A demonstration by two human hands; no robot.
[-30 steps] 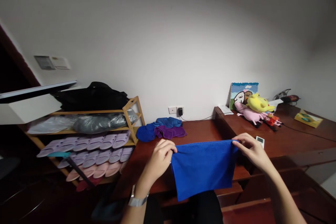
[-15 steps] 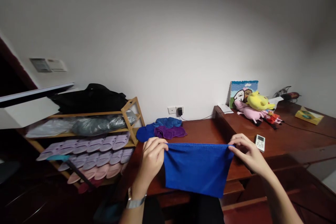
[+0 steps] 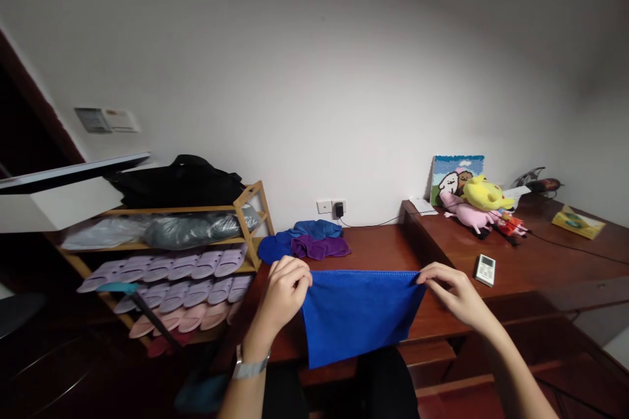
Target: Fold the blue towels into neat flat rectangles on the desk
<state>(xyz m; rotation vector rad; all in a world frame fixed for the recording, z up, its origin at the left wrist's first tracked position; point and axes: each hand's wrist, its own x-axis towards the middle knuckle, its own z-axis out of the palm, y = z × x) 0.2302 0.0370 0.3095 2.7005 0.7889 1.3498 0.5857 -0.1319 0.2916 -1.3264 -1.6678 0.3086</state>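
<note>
A blue cloth (image 3: pixel 361 314) hangs stretched between my two hands, its hemmed top edge nearly level. My left hand (image 3: pixel 284 294) pinches the upper left corner, fingers curled over it; a band with a silvery strap circles that wrist. At the upper right corner, my right hand (image 3: pixel 455 291) grips the cloth between thumb and fingertips. The lower edge dangles free over the front of the wooden desk and above my dark-clothed legs. Behind it on the desk lie crumpled cloths: a purple cloth (image 3: pixel 322 247) and blue ones (image 3: pixel 275 247) beside it.
To the left stands a wooden shoe rack (image 3: pixel 258 236) with several lilac and pink slippers and a black bag (image 3: pixel 181 183) on top. On the raised right desk are plush toys (image 3: pixel 484 193), a white remote (image 3: pixel 485 270) and a yellow tissue pack (image 3: pixel 578 221). A charger (image 3: pixel 339 209) is plugged into the wall.
My right hand has shifted slightly left, and the cloth's top edge spans a little less. The cloth's lower right corner has swung up and left. The view has turned slightly.
</note>
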